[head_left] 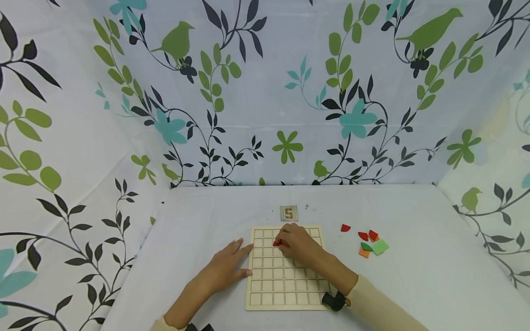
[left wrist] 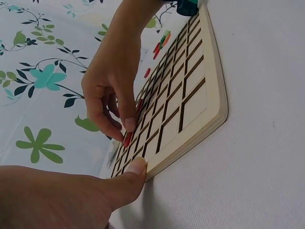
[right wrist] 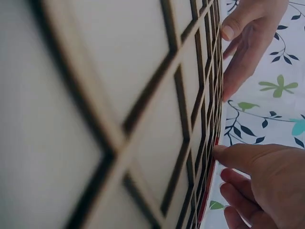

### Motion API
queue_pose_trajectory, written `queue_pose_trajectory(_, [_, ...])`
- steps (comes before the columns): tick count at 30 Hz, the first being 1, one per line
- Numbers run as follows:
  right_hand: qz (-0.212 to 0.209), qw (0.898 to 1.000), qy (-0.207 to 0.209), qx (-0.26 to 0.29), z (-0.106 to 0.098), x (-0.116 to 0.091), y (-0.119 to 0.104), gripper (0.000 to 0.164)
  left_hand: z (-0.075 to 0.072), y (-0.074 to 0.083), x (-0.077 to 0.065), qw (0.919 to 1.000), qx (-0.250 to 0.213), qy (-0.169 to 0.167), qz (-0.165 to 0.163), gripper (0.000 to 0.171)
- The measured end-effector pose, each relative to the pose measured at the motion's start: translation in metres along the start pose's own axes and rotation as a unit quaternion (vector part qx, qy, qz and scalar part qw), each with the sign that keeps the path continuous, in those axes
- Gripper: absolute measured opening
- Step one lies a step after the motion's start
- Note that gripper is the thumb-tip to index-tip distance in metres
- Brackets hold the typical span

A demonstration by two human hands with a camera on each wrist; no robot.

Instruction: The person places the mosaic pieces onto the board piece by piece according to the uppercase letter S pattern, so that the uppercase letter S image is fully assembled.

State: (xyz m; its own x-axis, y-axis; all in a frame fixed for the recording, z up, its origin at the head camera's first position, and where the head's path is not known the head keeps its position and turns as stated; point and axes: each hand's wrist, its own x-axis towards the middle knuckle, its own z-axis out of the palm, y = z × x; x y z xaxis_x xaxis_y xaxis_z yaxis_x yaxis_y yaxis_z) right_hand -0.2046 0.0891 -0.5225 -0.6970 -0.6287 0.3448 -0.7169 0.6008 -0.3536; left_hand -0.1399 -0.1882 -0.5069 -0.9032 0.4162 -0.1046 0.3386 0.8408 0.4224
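Observation:
A pale wooden grid board [head_left: 278,299] lies on the white table. Over its upper part, my right hand [head_left: 299,242] pinches a small red piece [head_left: 276,244] between thumb and index finger, down at a grid cell. The left wrist view shows this red piece [left wrist: 127,139] at the fingertips and a second red piece [left wrist: 139,104] partly hidden behind the thumb. My left hand [head_left: 225,266] touches the board's left edge, fingers spread. Its thumb [left wrist: 137,166] rests on the rim. A small pattern card [head_left: 289,213] with a coloured figure lies just beyond the board.
Right of the board lie loose pieces: a red quarter-round [head_left: 345,228], more red pieces [head_left: 373,235], a green leaf-shaped piece [head_left: 366,247], an orange square [head_left: 364,253] and a light green square [head_left: 380,247]. A patterned cloth [head_left: 265,92] hangs behind the table.

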Motion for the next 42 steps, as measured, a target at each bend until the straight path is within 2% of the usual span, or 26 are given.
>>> queue_pose_trajectory(6, [0.034, 0.998, 0.022, 0.038, -0.01, -0.009, 0.007, 0.016, -0.001, 0.001, 0.0, 1.0, 0.003, 0.0, -0.001, 0.073])
queue_pose_trajectory(9, [0.073, 0.996, 0.016, 0.044, -0.018, -0.016, 0.013, 0.018, 0.0, 0.001, 0.0, 1.0, 0.003, 0.002, -0.001, 0.073])
queue_pose_trajectory(11, [0.114, 0.992, 0.01, 0.048, -0.025, -0.024, 0.018, 0.022, 0.001, 0.0, 0.0, 1.0, 0.001, 0.0, -0.001, 0.074])
queue_pose_trajectory(14, [0.174, 0.983, 0.013, 0.056, -0.039, -0.038, 0.025, 0.027, 0.002, 0.0, 0.0, 1.0, 0.003, 0.0, -0.003, 0.074])
queue_pose_trajectory(19, [0.23, 0.971, 0.054, 0.043, -0.069, -0.071, 0.042, 0.032, 0.003, 0.0, 0.0, 0.9999, 0.009, -0.001, -0.008, 0.073])
queue_pose_trajectory(25, [0.31, 0.945, 0.104, 0.027, -0.098, -0.118, 0.073, 0.03, 0.003, 0.001, 0.001, 1.0, 0.007, 0.005, -0.001, 0.074])
queue_pose_trajectory(31, [0.383, 0.921, 0.071, 0.021, -0.114, -0.161, 0.099, 0.035, 0.002, 0.001, 0.002, 1.0, 0.007, 0.003, 0.0, 0.073])
queue_pose_trajectory(36, [0.403, 0.914, 0.04, 0.028, -0.118, -0.176, 0.11, 0.038, 0.004, -0.001, 0.002, 0.9999, 0.012, 0.011, -0.003, 0.073])
queue_pose_trajectory(42, [0.397, 0.916, 0.045, 0.034, -0.118, -0.182, 0.115, 0.033, 0.004, -0.001, 0.002, 1.0, 0.001, 0.005, -0.003, 0.074])
